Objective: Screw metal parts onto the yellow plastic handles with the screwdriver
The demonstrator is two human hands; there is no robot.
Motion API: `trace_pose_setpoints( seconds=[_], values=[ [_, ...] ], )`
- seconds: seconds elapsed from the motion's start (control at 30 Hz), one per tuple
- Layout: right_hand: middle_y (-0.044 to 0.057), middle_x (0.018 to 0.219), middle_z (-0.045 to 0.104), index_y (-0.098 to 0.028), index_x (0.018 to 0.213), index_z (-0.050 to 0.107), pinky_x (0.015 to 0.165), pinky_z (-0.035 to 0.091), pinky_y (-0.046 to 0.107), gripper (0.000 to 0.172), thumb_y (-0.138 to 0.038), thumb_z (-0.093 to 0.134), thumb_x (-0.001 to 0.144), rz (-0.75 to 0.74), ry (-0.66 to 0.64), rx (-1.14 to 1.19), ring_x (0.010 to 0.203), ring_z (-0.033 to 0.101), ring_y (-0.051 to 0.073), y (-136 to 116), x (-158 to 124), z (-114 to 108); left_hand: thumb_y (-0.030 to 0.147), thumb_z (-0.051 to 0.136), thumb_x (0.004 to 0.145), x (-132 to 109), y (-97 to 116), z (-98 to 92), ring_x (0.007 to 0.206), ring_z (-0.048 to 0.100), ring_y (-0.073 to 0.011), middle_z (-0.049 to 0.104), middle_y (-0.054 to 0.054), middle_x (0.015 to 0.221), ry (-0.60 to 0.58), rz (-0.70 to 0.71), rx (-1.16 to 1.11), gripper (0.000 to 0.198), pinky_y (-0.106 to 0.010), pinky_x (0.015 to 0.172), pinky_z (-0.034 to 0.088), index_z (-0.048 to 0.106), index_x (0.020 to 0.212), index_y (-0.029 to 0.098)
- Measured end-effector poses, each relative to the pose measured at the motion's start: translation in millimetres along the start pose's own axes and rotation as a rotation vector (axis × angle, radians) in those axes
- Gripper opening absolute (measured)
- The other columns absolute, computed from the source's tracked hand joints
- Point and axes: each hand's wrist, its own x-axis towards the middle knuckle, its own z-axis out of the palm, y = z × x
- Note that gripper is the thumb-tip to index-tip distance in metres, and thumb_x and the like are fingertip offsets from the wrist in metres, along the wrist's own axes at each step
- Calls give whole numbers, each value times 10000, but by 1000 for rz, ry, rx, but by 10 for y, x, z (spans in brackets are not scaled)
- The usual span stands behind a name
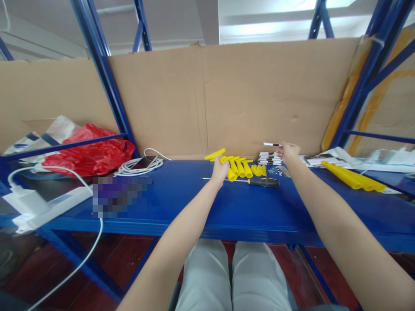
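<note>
My left hand point(220, 169) is closed around a yellow plastic handle point(215, 154), whose far end points up and left. Right beside it, several more yellow tapered handles point(240, 167) lie in a row on the blue shelf. My right hand point(289, 150) pinches a thin white and black strip point(271, 144), held just above a stack of similar strips point(269, 158). Small yellow pieces point(259, 170) and tiny metal parts point(275, 170) lie between the hands. In front of them is a screwdriver point(263, 182) with a black handle, its shaft pointing left.
More yellow handles point(352, 177) lie at the right. To the left are a coiled white cable point(139, 167), a red plastic bag point(94, 149) and a white power strip point(55, 209). A cardboard panel point(259, 95) stands behind the blue shelf point(181, 203), between blue uprights.
</note>
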Motion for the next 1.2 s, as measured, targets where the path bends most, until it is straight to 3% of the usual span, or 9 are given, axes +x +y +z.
trace_pose_setpoints(
  seconds=[0.1,0.27,0.47,0.53,0.67,0.73,0.87,1.03,1.2],
  values=[
    [-46,683,545,-222,973,551,492,485,201,102,-128,513,969,26,-29,-40,491,536,90,43,15,-37,-6,511,795,-17,11,5,806,641,-152,639,-19,891,-13,1,19,496,-240,752,538,530,1256,174],
    [-6,846,593,-251,1213,535,563,514,223,290,-112,465,969,63,-111,-140,594,598,106,96,-37,-130,-1,520,782,-20,6,10,788,629,-147,640,-32,913,-24,18,28,501,-230,723,528,550,1254,163],
    [35,1042,663,-285,1290,532,584,498,211,461,-85,518,874,-6,-45,-248,672,590,93,57,-121,-147,58,557,749,-3,-13,4,625,605,-144,663,-44,999,-59,-51,-16,711,-279,647,532,472,1437,218],
    [61,1069,681,-248,1228,589,604,503,217,413,-106,560,842,-93,-83,-297,732,614,110,29,-203,-173,75,580,727,3,-21,-4,574,583,-133,674,-49,1045,-65,-59,-29,811,-287,619,526,415,1501,253],
    [60,964,727,-189,920,696,722,533,249,118,-181,649,811,-298,-454,-503,862,663,166,13,-471,-288,67,573,718,15,-35,-21,599,579,-117,689,-39,994,-60,-25,-37,884,-252,628,518,357,1553,263],
    [57,925,746,-193,831,725,829,551,306,85,-233,742,757,-343,-684,-643,922,679,212,32,-598,-348,78,570,736,18,-34,-29,586,566,-119,675,-21,893,-57,-24,-30,855,-241,605,506,366,1548,248],
    [82,1011,767,-214,816,762,993,522,422,264,-295,886,597,-428,-940,-991,1079,680,321,107,-707,-395,75,559,719,16,-6,-41,494,515,-124,586,38,680,-80,-41,-37,737,-239,536,463,478,1438,215],
    [81,1079,761,-253,813,763,1032,483,471,197,-272,843,634,-648,-907,-1315,1170,646,360,186,-728,-361,102,511,667,30,25,-48,405,451,-135,494,51,485,-165,-163,-166,454,-239,469,410,606,1109,146],
    [79,1052,744,-247,788,707,999,468,458,138,-214,765,668,-747,-865,-1460,1103,657,337,197,-827,-337,138,504,584,56,78,-93,364,406,-130,548,-2,464,-271,-295,-277,268,-252,434,399,598,835,155]
  ],
)
